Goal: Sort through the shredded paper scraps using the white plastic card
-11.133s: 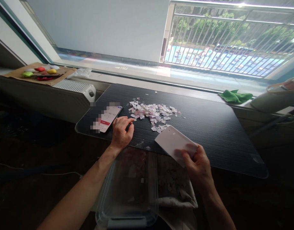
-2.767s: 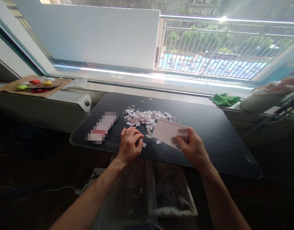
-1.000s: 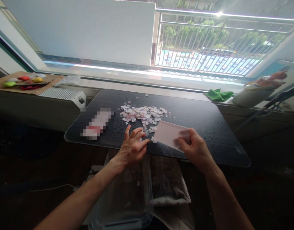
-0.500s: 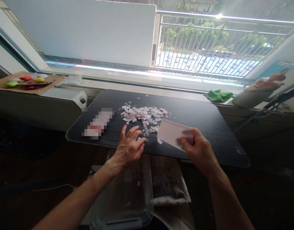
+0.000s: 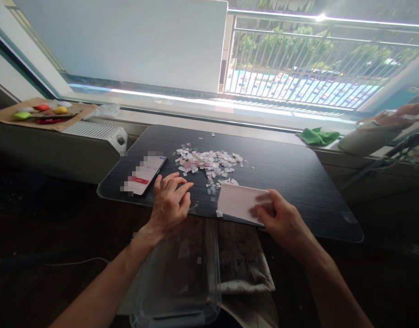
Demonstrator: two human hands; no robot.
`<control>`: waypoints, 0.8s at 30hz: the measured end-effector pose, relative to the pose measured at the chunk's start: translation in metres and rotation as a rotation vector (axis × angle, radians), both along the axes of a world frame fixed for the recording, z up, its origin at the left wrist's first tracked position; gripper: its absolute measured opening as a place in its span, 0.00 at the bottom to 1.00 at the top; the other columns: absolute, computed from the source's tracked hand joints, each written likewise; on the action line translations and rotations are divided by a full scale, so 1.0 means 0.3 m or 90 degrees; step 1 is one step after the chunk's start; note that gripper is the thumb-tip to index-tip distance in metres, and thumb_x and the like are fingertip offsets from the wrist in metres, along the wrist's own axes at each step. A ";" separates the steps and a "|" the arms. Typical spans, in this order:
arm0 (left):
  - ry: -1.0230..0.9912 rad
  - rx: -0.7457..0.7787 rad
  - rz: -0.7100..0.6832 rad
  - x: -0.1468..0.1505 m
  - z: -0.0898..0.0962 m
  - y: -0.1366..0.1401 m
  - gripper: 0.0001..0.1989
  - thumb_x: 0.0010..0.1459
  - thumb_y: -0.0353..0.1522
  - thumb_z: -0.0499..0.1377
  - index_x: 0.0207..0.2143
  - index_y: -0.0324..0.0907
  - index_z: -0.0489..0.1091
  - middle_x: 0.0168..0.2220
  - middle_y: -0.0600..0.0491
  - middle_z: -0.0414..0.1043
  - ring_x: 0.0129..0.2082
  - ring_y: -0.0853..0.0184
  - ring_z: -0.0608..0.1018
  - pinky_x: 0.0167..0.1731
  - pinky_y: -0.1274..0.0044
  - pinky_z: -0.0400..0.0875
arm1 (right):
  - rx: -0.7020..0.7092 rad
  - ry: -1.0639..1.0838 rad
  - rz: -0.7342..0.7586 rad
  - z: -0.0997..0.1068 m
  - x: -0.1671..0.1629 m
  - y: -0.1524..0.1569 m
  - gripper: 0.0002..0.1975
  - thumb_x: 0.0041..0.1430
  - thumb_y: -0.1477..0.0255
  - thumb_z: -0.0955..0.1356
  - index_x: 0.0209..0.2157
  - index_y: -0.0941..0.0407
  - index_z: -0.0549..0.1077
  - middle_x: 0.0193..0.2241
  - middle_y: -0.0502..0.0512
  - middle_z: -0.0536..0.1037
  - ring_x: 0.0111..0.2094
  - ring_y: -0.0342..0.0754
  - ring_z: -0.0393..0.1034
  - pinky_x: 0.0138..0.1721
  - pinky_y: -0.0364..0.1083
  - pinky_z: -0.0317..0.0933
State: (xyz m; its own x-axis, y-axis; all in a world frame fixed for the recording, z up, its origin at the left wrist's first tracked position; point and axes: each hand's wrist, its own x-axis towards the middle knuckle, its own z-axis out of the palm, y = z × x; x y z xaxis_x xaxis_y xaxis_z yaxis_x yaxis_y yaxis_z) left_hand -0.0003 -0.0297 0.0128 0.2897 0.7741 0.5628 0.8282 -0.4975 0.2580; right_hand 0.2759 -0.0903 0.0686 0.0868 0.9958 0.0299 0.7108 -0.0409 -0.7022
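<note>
Faintly, "46:12" on phone point(image 5: 147, 173) near paper scraps point(image 5: 209, 162)

Tabletop point(image 5: 298, 196) black, finely streaked with parallel grain lines. Paper scraps point(image 5: 209, 161) white, some tinged pink. Flat card point(image 5: 238, 201) at right pale pinkish-white, plain. Phone point(image 5: 144, 175) at left: pale pink screen, red bar, small blue patch at its far corner. Far right, cloth point(image 5: 318, 136) bright green. Far left, brown sheet point(image 5: 7, 116) bearing red, yellow, lime-green and white lumps point(image 5: 59, 110). Near box point(image 5: 215, 278) clear, faintly grey-blue.
</note>
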 end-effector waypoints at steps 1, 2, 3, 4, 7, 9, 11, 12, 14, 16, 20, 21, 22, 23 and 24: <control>-0.007 -0.004 -0.001 0.003 -0.003 0.006 0.14 0.63 0.32 0.51 0.44 0.43 0.75 0.43 0.48 0.74 0.56 0.54 0.70 0.62 0.52 0.51 | 0.004 0.022 -0.037 -0.004 0.037 -0.010 0.07 0.54 0.66 0.67 0.36 0.52 0.69 0.25 0.51 0.80 0.27 0.49 0.75 0.28 0.45 0.65; -0.012 -0.008 -0.002 0.007 -0.007 0.014 0.14 0.63 0.32 0.51 0.44 0.44 0.75 0.43 0.48 0.74 0.56 0.54 0.71 0.62 0.52 0.51 | 0.005 0.056 -0.067 -0.010 0.069 -0.014 0.09 0.54 0.65 0.68 0.36 0.52 0.69 0.26 0.51 0.80 0.27 0.49 0.76 0.28 0.45 0.66; -0.017 -0.011 -0.003 0.010 -0.011 0.023 0.13 0.62 0.32 0.51 0.43 0.44 0.75 0.43 0.48 0.74 0.56 0.54 0.71 0.62 0.53 0.51 | 0.002 0.100 -0.080 -0.018 0.095 -0.012 0.10 0.53 0.65 0.69 0.36 0.52 0.69 0.27 0.52 0.81 0.27 0.50 0.77 0.28 0.45 0.67; -0.020 -0.015 -0.003 0.013 -0.017 0.033 0.13 0.62 0.32 0.52 0.43 0.44 0.75 0.42 0.49 0.74 0.56 0.55 0.71 0.62 0.53 0.51 | 0.002 0.154 -0.088 -0.026 0.115 -0.003 0.11 0.52 0.64 0.70 0.36 0.52 0.69 0.28 0.53 0.81 0.28 0.50 0.78 0.29 0.46 0.69; -0.034 -0.016 0.005 0.017 -0.038 0.063 0.12 0.61 0.33 0.52 0.41 0.44 0.75 0.41 0.49 0.75 0.54 0.55 0.72 0.61 0.54 0.52 | -0.010 0.305 -0.093 -0.052 0.145 0.059 0.14 0.48 0.63 0.72 0.34 0.53 0.68 0.29 0.54 0.82 0.30 0.51 0.79 0.30 0.46 0.71; -0.047 -0.013 0.009 0.016 -0.052 0.077 0.12 0.60 0.33 0.52 0.40 0.44 0.75 0.40 0.48 0.75 0.53 0.54 0.73 0.61 0.54 0.54 | -0.028 0.349 -0.084 -0.071 0.154 0.115 0.15 0.44 0.64 0.73 0.33 0.54 0.69 0.28 0.53 0.82 0.30 0.50 0.79 0.30 0.46 0.71; -0.057 -0.011 0.011 0.014 -0.062 0.084 0.12 0.60 0.34 0.53 0.39 0.44 0.75 0.39 0.49 0.75 0.52 0.55 0.73 0.60 0.55 0.55 | -0.042 0.380 -0.070 -0.090 0.164 0.168 0.15 0.42 0.65 0.74 0.33 0.55 0.70 0.27 0.51 0.81 0.28 0.48 0.77 0.29 0.45 0.70; -0.061 -0.011 0.011 0.013 -0.066 0.085 0.11 0.60 0.34 0.53 0.39 0.44 0.75 0.39 0.49 0.75 0.52 0.55 0.73 0.61 0.55 0.55 | -0.049 0.389 -0.060 -0.098 0.169 0.190 0.15 0.42 0.66 0.74 0.33 0.55 0.71 0.28 0.50 0.81 0.27 0.47 0.76 0.29 0.44 0.70; -0.065 -0.007 0.010 0.012 -0.068 0.084 0.11 0.60 0.34 0.53 0.38 0.45 0.75 0.39 0.50 0.75 0.52 0.56 0.73 0.61 0.56 0.54 | -0.065 0.386 -0.041 -0.109 0.179 0.223 0.14 0.41 0.67 0.74 0.33 0.55 0.72 0.28 0.49 0.81 0.28 0.45 0.75 0.30 0.44 0.69; -0.068 0.000 0.005 0.011 -0.067 0.081 0.11 0.59 0.34 0.53 0.38 0.45 0.75 0.39 0.50 0.75 0.51 0.56 0.74 0.61 0.56 0.55 | -0.093 0.374 -0.024 -0.110 0.186 0.241 0.14 0.41 0.69 0.74 0.33 0.56 0.74 0.30 0.50 0.81 0.30 0.45 0.74 0.32 0.43 0.69; -0.074 0.004 -0.004 0.011 -0.064 0.079 0.10 0.59 0.34 0.54 0.38 0.45 0.75 0.38 0.49 0.76 0.51 0.55 0.74 0.61 0.55 0.55 | -0.175 0.370 0.000 -0.090 0.194 0.244 0.13 0.42 0.72 0.73 0.34 0.57 0.75 0.32 0.51 0.82 0.32 0.46 0.75 0.33 0.43 0.68; -0.076 0.002 -0.004 0.011 -0.064 0.079 0.10 0.58 0.34 0.54 0.38 0.45 0.75 0.38 0.49 0.76 0.51 0.55 0.74 0.61 0.55 0.54 | -0.191 0.373 0.005 -0.085 0.196 0.242 0.13 0.42 0.72 0.73 0.34 0.57 0.76 0.32 0.51 0.82 0.32 0.46 0.75 0.33 0.43 0.68; -0.077 0.000 -0.004 0.011 -0.064 0.079 0.10 0.58 0.34 0.54 0.38 0.45 0.75 0.38 0.49 0.76 0.51 0.55 0.74 0.61 0.55 0.54 | -0.204 0.376 0.010 -0.080 0.198 0.239 0.13 0.42 0.73 0.73 0.34 0.57 0.76 0.32 0.51 0.82 0.32 0.46 0.75 0.32 0.43 0.68; -0.078 -0.002 -0.004 0.011 -0.064 0.079 0.10 0.58 0.34 0.54 0.37 0.45 0.75 0.38 0.49 0.76 0.51 0.55 0.74 0.61 0.56 0.54 | -0.215 0.379 0.017 -0.076 0.201 0.235 0.13 0.42 0.73 0.74 0.34 0.57 0.76 0.31 0.51 0.82 0.31 0.46 0.74 0.32 0.43 0.68; -0.078 -0.001 -0.004 0.011 -0.065 0.079 0.10 0.58 0.34 0.54 0.37 0.45 0.75 0.38 0.49 0.76 0.51 0.55 0.74 0.61 0.56 0.54 | -0.223 0.380 0.027 -0.073 0.203 0.231 0.13 0.41 0.73 0.74 0.33 0.57 0.76 0.31 0.51 0.82 0.31 0.46 0.74 0.32 0.43 0.68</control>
State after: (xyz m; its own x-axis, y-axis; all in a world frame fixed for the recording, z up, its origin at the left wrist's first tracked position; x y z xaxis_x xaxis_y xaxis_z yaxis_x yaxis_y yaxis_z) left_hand 0.0029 -0.0060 -0.0066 0.2242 0.7732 0.5932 0.7869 -0.5028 0.3579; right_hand 0.3368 -0.0210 0.0466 -0.0511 0.9409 -0.3347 0.2125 -0.3172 -0.9242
